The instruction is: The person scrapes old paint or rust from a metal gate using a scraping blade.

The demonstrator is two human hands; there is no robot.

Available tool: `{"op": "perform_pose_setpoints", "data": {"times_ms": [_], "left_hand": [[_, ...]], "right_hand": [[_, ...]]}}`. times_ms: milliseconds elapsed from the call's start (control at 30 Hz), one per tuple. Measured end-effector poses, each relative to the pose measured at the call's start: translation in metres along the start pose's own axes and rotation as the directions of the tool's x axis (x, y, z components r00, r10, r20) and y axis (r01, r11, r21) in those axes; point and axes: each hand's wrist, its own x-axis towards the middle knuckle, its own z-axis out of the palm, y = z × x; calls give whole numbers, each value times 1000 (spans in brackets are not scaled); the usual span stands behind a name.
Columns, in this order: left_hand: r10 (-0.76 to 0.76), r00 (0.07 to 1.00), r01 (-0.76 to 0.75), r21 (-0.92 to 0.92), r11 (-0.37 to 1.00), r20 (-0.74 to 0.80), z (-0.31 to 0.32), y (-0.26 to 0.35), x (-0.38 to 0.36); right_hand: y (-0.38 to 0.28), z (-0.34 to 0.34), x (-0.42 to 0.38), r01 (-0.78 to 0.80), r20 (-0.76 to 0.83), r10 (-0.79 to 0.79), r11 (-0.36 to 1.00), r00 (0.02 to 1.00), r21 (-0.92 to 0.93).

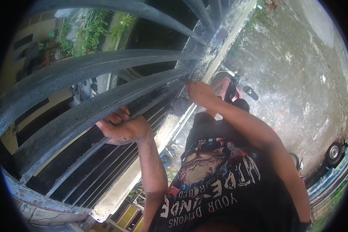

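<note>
My left hand (125,127) is at a grey metal railing bar (92,96), its fingers curled against the bar's lower side and the palm turned partly up. Dark specks mark its wrist and palm. My right hand (201,93) is closed near the end of the bars, beside the weathered concrete ledge (205,63). Whatever its fingers hold is too small and dark to make out. A crumpled dark cloth (179,106) lies on the ledge, just left of my right hand.
Several more curved bars (104,62) run across the left. Beyond them are green plants (87,34) and buildings. On the right is a stained concrete floor (286,77) with a black slipper (251,92), a pink object (223,88) and a wheel (334,153).
</note>
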Motion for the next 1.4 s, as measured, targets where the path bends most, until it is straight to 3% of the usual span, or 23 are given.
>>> {"op": "perform_pose_setpoints", "data": {"times_ms": [133,200,467,667,867,1400], "left_hand": [[28,999,-29,49,998,35,-2,-3,1],[25,999,-26,62,998,23,1,-1,0],[44,999,-45,60,997,29,-2,-1,1],[61,998,-61,-9,998,7,6,1,1],[100,995,-101,35,994,21,2,0,3],[73,997,-74,45,996,17,0,-1,3]], "right_hand": [[-9,-20,-22,3,19,-4,999,1000,45],[-25,-36,-34,-23,128,14,997,992,71],[-30,-34,-37,17,61,-20,998,998,60],[-37,-41,-40,54,73,-50,997,996,-50],[-27,-27,-33,72,-21,-73,996,997,-57],[-40,-36,-40,41,32,-41,999,999,-10]]}}
